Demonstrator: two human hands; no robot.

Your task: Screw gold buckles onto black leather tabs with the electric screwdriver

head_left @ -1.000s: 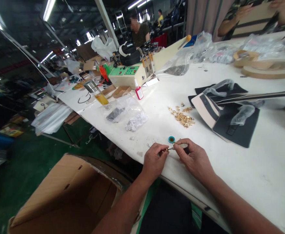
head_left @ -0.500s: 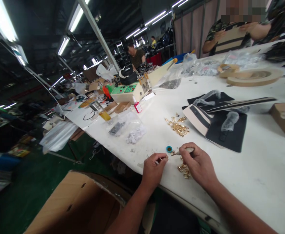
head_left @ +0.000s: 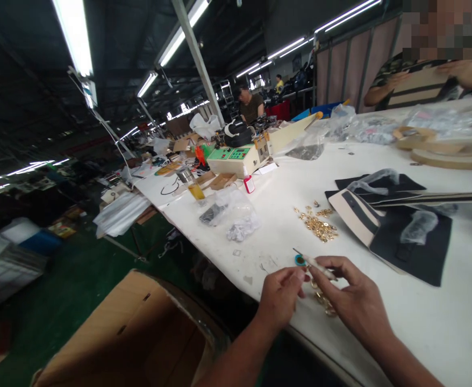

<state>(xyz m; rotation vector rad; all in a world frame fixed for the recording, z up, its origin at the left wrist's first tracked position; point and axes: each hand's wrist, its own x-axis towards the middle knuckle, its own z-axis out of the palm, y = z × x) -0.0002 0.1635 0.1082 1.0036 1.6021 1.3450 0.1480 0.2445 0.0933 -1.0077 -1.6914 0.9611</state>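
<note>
My left hand point(head_left: 281, 295) is closed in a pinch on a small gold metal piece that is mostly hidden by the fingers. My right hand point(head_left: 355, 301) grips a thin pale tool point(head_left: 315, 262) whose tip points up and left, just above a small blue cap point(head_left: 300, 260) on the white table point(head_left: 441, 317). The two hands touch at the fingertips. A few gold metal pieces point(head_left: 324, 302) lie under and between my hands. A bigger heap of gold pieces point(head_left: 319, 224) lies farther back on the table.
Black and beige bag panels point(head_left: 389, 226) with plastic wrap lie to the right. Clear bags point(head_left: 231, 212), a red-capped bottle point(head_left: 249, 184) and a cream machine point(head_left: 238, 158) stand behind. An open cardboard box point(head_left: 139, 338) sits on the floor at my left. Another person sits across the table at top right.
The camera tilted up and the view shifted. My right hand raised the tool so its tip points up and left over the blue cap. My hands came together at the fingertips.
</note>
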